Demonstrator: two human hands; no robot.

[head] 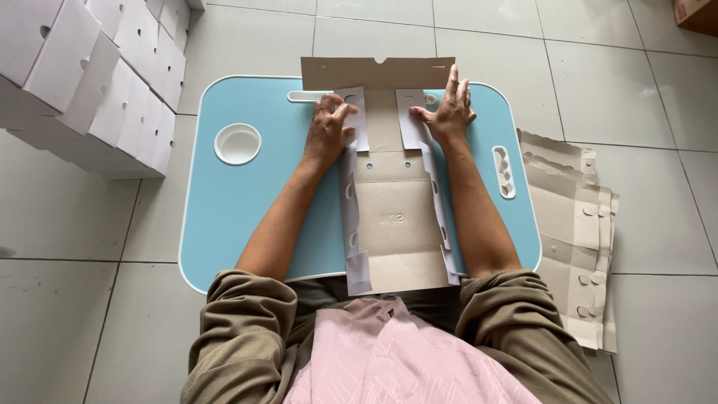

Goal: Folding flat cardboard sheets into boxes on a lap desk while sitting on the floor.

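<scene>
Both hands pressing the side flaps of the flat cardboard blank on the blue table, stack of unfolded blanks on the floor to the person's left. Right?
Not quite. The head view shows the stack of unfolded blanks on the floor to the person's right, not left; finished white boxes are piled on the left. The rest holds: left hand and right hand press the side flaps of the flat cardboard blank on the blue table.

White folded boxes (stacked), flat cardboard blanks on floor.

A small blue table is standing on the grey tile floor. A flat cardboard sheet is lying on the table. A pile of flat sheets is lying on the floor beside it, and white boxes are sitting on the floor too.
</scene>
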